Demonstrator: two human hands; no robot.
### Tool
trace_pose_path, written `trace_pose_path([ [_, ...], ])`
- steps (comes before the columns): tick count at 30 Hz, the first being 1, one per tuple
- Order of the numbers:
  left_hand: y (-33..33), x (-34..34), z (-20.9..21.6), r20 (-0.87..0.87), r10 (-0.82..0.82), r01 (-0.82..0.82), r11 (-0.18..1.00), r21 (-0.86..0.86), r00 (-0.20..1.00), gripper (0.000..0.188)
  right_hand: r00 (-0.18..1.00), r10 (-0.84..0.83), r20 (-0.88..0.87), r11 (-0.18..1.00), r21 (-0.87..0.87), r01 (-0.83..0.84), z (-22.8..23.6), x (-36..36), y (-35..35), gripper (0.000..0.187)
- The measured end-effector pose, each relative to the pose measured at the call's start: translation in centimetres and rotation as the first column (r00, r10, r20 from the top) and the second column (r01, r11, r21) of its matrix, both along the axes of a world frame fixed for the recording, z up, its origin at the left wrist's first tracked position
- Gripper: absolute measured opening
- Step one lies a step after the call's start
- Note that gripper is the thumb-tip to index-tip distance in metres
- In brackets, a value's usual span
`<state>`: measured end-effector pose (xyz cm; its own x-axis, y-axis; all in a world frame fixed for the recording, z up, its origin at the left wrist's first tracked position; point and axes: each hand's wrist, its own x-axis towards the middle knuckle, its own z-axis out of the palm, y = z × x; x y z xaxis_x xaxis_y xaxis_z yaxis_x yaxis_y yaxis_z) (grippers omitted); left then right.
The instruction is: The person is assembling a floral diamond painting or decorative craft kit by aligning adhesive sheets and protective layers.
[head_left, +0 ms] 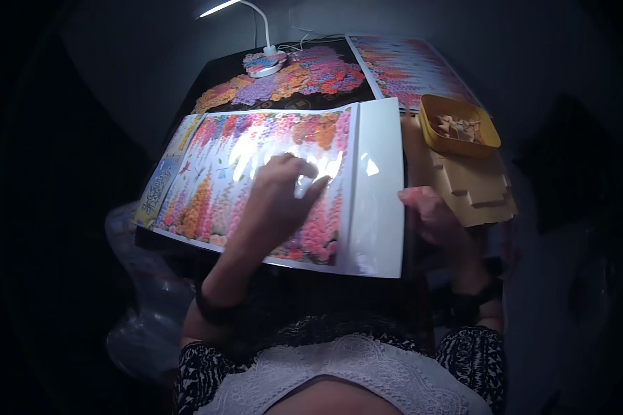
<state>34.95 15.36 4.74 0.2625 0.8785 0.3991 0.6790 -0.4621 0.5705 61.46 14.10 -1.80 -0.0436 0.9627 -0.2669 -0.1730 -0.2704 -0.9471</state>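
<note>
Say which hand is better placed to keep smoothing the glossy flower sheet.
Left, probably: the left hand lies flat on the flower sheet, while the right hand only grips its white right edge.

The glossy flower sheet (256,173) covers nearly the whole front of the dark worktop (180,252), so there is little bare surface there. The left hand (280,197) lies flat across its middle; the right hand (429,214) sits just beside its white right border. Right of that, the tan wooden piece (477,187) and the yellow tray (457,124) of small bits block the way. Behind, the flower puzzle (291,83), a second picture sheet (408,66) and the lamp base (266,63) fill the far end. A crumpled clear plastic bag (142,304) sits low to the left.
</note>
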Motion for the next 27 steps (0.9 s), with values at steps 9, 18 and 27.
trace_pose_path([
  [9, -4.4, 9.2, -1.2, -0.305, -0.176, 0.167, 0.984, -0.054, 0.936, 0.077, 0.811, 0.549, -0.202, 0.836, 0.148, -0.528, -2.5, 0.5, -1.9, 0.022],
  [18, -7.9, 8.8, -0.2, -0.384, -0.16, 0.1, 0.98, -0.172, 0.909, 0.056, 0.826, 0.531, -0.19, 0.845, 0.192, -0.499, -3.4, -0.8, -3.9, 0.029],
  [27, -10.4, 6.7, -2.8, -0.258, -0.245, 0.135, 0.915, -0.38, 0.935, 0.042, 0.814, 0.577, 0.068, 0.817, -0.053, -0.575, -0.5, -2.6, -7.9, 0.045],
])
